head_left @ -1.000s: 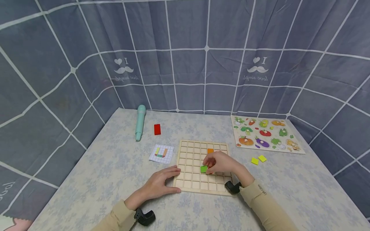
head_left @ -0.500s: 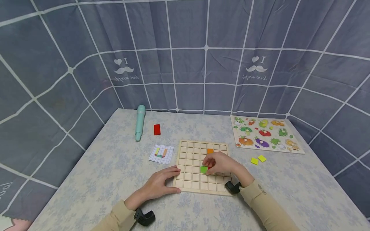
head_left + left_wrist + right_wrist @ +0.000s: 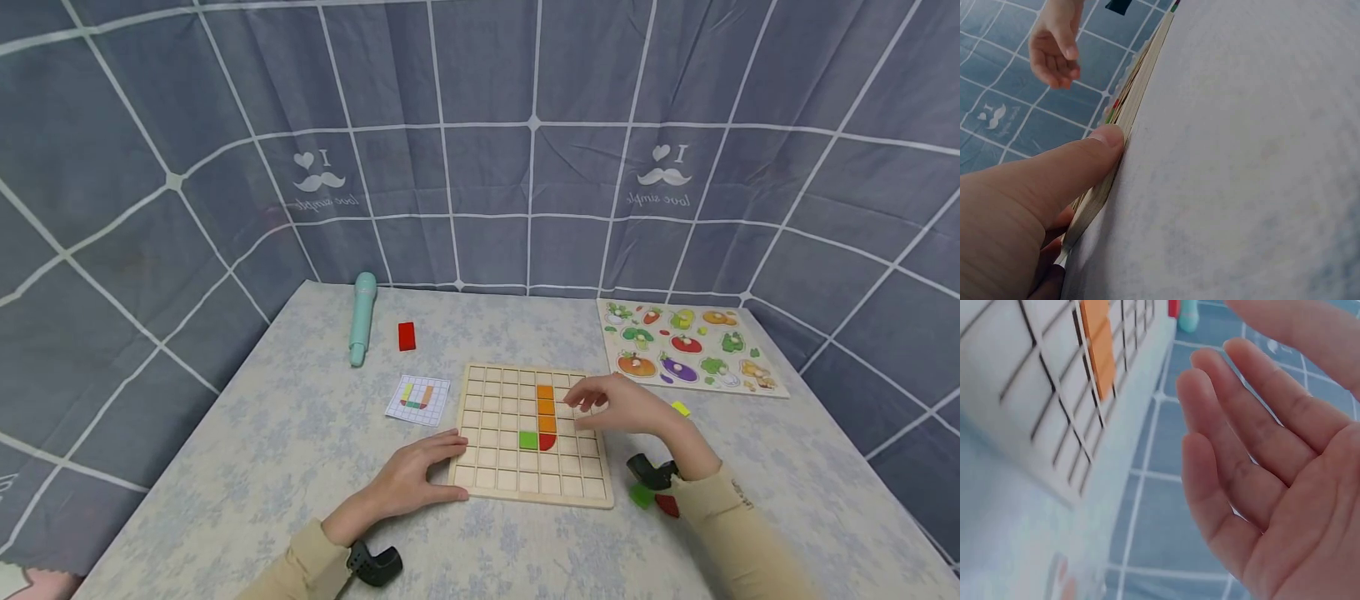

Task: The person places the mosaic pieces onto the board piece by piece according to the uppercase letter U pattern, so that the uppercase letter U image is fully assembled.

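Observation:
A wooden grid board (image 3: 487, 458) lies in the middle of the table. On it a column of three orange tiles (image 3: 546, 407) runs down to a red round-cornered tile (image 3: 547, 442), with a square green tile (image 3: 528, 440) just left of that. My left hand (image 3: 408, 477) touches the board's left edge, fingers extended; in the left wrist view its thumb (image 3: 1079, 165) lies against the wooden side. Over the board's right side hovers my right hand (image 3: 630, 408). Its fingers are loosely bent and hold nothing, as the right wrist view confirms.
Left of the board lies a printed pattern card (image 3: 417, 400). Behind are a red block (image 3: 407, 336) and a teal microphone (image 3: 362, 321). A vegetable puzzle (image 3: 686, 346) sits back right. Near my right wrist lie yellow (image 3: 680, 408), green (image 3: 641, 497) and red (image 3: 667, 505) pieces.
My right hand has let go of the tiles and moved up and to the right, uncovering the orange column and the red tile. My left hand stays at the board's edge.

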{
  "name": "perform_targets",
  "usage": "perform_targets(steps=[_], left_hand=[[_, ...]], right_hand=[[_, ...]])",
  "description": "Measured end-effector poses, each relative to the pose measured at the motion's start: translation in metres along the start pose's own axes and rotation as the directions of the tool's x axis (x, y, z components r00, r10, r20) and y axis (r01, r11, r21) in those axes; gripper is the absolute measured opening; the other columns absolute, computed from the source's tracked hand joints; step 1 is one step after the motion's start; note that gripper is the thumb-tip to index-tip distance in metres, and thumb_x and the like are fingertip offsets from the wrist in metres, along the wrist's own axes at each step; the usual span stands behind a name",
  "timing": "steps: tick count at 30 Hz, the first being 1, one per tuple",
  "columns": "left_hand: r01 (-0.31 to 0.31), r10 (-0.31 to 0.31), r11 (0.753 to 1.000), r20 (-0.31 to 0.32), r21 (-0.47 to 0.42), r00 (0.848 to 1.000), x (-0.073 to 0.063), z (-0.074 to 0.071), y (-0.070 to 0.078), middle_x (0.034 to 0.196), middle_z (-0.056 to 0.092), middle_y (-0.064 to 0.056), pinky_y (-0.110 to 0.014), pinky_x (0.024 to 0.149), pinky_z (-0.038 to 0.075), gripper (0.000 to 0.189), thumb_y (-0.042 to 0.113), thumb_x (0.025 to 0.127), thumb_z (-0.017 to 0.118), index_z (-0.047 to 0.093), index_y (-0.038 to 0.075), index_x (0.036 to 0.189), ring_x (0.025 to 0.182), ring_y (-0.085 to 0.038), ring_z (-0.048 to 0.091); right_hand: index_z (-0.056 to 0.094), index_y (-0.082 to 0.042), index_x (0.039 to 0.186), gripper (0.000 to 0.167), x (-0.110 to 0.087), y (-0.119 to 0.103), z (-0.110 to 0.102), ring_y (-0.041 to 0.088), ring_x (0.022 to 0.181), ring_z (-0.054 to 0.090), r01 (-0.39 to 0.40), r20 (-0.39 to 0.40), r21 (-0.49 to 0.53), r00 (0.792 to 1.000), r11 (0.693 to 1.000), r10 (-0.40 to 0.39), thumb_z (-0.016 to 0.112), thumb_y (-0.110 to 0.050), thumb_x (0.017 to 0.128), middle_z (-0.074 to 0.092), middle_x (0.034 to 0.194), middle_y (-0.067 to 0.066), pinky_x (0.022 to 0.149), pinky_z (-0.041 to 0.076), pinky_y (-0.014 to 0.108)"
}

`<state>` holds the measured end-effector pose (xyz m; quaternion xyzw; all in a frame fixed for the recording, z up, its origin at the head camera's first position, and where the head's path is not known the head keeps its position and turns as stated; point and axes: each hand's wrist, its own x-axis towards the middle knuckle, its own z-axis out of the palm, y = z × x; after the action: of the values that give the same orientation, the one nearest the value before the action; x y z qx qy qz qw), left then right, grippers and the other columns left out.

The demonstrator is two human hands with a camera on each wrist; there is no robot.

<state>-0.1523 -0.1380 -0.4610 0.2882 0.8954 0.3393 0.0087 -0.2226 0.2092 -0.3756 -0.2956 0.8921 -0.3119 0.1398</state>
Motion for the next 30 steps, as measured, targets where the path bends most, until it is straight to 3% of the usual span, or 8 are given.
perform_targets(steps=[9, 16, 30], left_hand=[[-0.004, 0.004, 1.000, -0.002, 0.002, 1.000, 0.001, 0.000, 0.000, 0.136, 0.051, -0.005, -0.042, 0.103, 0.038, 0.068, 0.050, 0.077, 0.072, 0.059, 0.009, 0.129, 0.131, -0.020, 0.041], [-0.009, 0.009, 1.000, -0.004, -0.003, 1.000, 0.000, -0.001, 0.000, 0.136, 0.051, -0.005, -0.043, 0.103, 0.038, 0.068, 0.051, 0.077, 0.072, 0.058, 0.009, 0.129, 0.131, -0.021, 0.041], [-0.007, 0.007, 1.000, -0.001, 0.000, 1.000, 0.000, -0.001, 0.000, 0.136, 0.051, -0.005, -0.044, 0.102, 0.038, 0.068, 0.051, 0.077, 0.072, 0.058, 0.009, 0.129, 0.130, -0.021, 0.041]], right_hand=[[0.066, -0.009, 0.107, 0.032, -0.042, 0.018, -0.014, 0.017, 0.089, 0.059, -0.042, -0.090, -0.054, 0.995, 0.998, 0.037, 0.074, -0.027, 0.082, 0.065, 0.103, 0.005, 0.083, 0.051, 0.041], [0.067, -0.009, 0.106, 0.030, -0.066, 0.031, -0.007, 0.012, 0.087, 0.058, -0.055, -0.084, -0.031, 0.995, 0.998, 0.052, 0.074, -0.027, 0.082, 0.065, 0.103, 0.003, 0.081, 0.052, 0.034], [0.066, -0.008, 0.107, 0.030, -0.081, 0.043, 0.010, 0.012, 0.084, 0.058, -0.106, -0.027, 0.116, 0.994, 0.988, 0.110, 0.075, -0.022, 0.081, 0.064, 0.101, 0.003, 0.075, 0.051, 0.029]])
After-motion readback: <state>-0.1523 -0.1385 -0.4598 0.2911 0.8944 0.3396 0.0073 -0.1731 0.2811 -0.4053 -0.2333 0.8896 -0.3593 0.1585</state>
